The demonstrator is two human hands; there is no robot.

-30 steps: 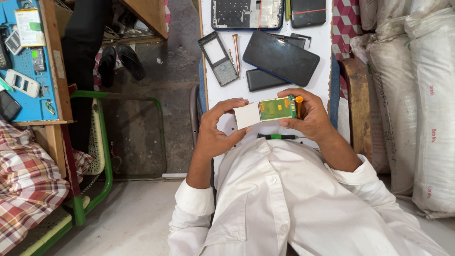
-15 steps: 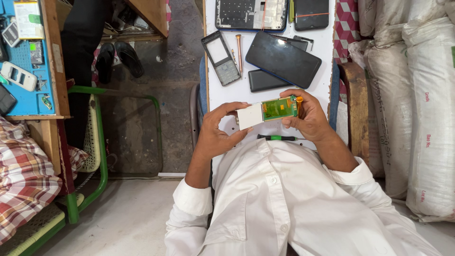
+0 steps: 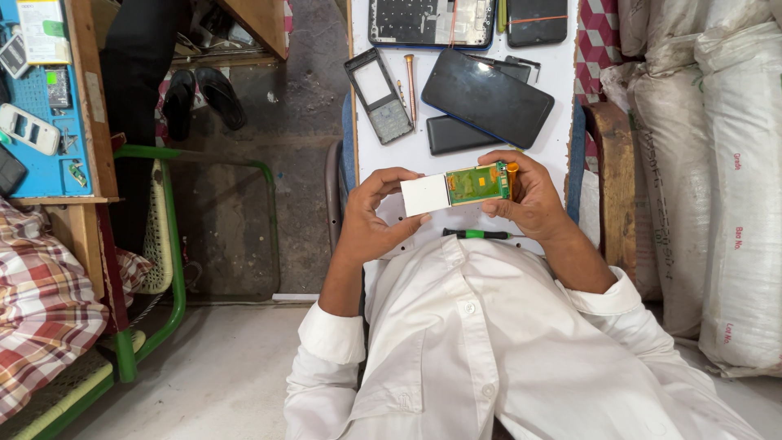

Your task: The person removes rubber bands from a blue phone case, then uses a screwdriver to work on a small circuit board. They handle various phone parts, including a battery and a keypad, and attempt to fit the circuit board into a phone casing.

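Note:
Both my hands hold one small phone part (image 3: 456, 189) over the near edge of a white worktop (image 3: 562, 77). It is a white panel joined to a green circuit board with an orange end. My left hand (image 3: 371, 220) grips the white end between thumb and fingers. My right hand (image 3: 529, 195) pinches the green and orange end. Just below the part, a green-handled screwdriver (image 3: 476, 234) lies on the worktop near my white shirt.
On the worktop lie a dark phone (image 3: 487, 96), a second black slab (image 3: 456, 134), a grey keypad phone frame (image 3: 379, 96), a copper-coloured tool (image 3: 410, 81) and an opened phone body (image 3: 432, 20). White sacks (image 3: 717, 179) stand at right. A green-framed chair (image 3: 163, 244) and a blue-topped bench (image 3: 45, 106) stand at left.
The part and both hands stay almost where they were. The view has shifted slightly; my grip looks the same.

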